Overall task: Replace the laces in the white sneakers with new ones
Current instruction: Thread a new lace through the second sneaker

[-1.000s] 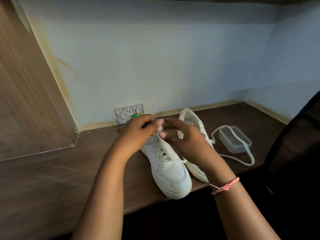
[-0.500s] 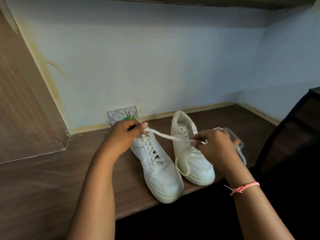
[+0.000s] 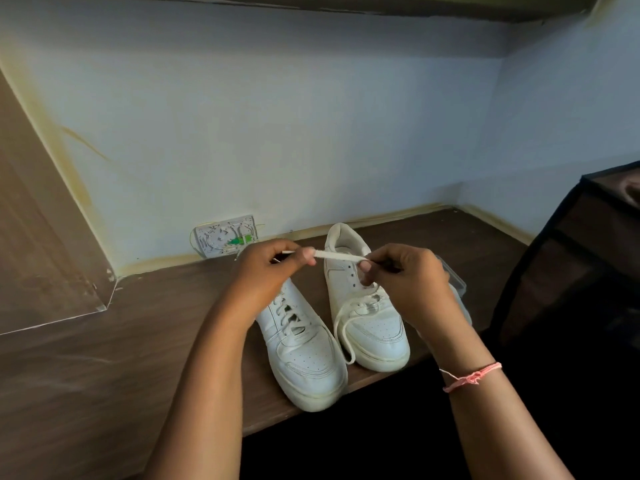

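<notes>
Two white sneakers stand side by side on the brown wooden desk (image 3: pixel 104 375), toes toward me. The left sneaker (image 3: pixel 304 355) is laced through its eyelets. The right sneaker (image 3: pixel 367 306) has open eyelets and a loose white lace (image 3: pixel 341 327) draped over its toe. My left hand (image 3: pixel 270 271) and my right hand (image 3: pixel 405 275) hover above the shoes, each pinching one end of a short stretch of that lace (image 3: pixel 337 255), held taut between them. A pink thread bracelet sits on my right wrist.
A clear plastic container (image 3: pixel 455 282) lies behind my right hand, mostly hidden. A white wall socket plate (image 3: pixel 225 235) sits at the wall base behind the shoes. A dark chair back (image 3: pixel 571 271) stands at the right. A wooden panel rises at the left.
My hands, first bunched over the left sneaker, spread apart drawing a lace. Now they have come closer together and hold a shorter stretch of it, higher above the shoes.
</notes>
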`<action>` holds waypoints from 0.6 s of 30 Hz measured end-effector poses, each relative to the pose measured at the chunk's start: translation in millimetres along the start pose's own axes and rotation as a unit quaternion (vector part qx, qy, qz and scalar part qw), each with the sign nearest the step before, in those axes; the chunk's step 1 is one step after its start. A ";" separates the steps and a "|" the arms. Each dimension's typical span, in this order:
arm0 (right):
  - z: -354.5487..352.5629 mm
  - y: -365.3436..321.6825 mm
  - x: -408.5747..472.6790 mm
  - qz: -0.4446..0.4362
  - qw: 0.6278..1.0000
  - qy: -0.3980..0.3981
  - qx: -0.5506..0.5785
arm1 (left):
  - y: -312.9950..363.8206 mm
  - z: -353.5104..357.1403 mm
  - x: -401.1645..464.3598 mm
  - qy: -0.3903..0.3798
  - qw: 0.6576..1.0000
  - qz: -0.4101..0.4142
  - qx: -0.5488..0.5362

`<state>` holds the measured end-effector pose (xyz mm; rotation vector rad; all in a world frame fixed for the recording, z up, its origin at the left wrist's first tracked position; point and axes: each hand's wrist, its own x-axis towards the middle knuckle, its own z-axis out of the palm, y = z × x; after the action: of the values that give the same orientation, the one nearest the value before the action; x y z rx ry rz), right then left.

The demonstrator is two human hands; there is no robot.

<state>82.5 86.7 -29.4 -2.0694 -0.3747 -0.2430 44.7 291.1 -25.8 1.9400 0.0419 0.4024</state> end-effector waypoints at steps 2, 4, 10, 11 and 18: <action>1.7 3.1 0.2 0.006 1.000 -0.030 0.004 | 1.6 -0.6 0.1 0.034 0.997 0.003 -0.062; 7.9 3.4 -2.3 0.005 0.998 -0.066 -0.009 | 3.5 5.2 0.3 0.078 0.991 0.003 -0.108; 25.3 3.2 -6.7 -0.007 0.977 -0.199 -0.078 | 3.9 38.4 4.6 0.087 0.940 -0.060 -0.324; 22.8 8.1 -4.2 -0.005 0.978 -0.196 -0.074 | 2.0 44.3 5.8 0.070 0.938 -0.055 -0.335; 11.0 55.2 7.6 0.072 0.986 0.047 -0.144 | -26.8 78.5 6.9 0.080 0.992 0.086 0.055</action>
<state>109.7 71.4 -76.9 -2.3465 -0.1376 -0.3209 78.8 233.2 -75.1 2.0233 0.0013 0.6819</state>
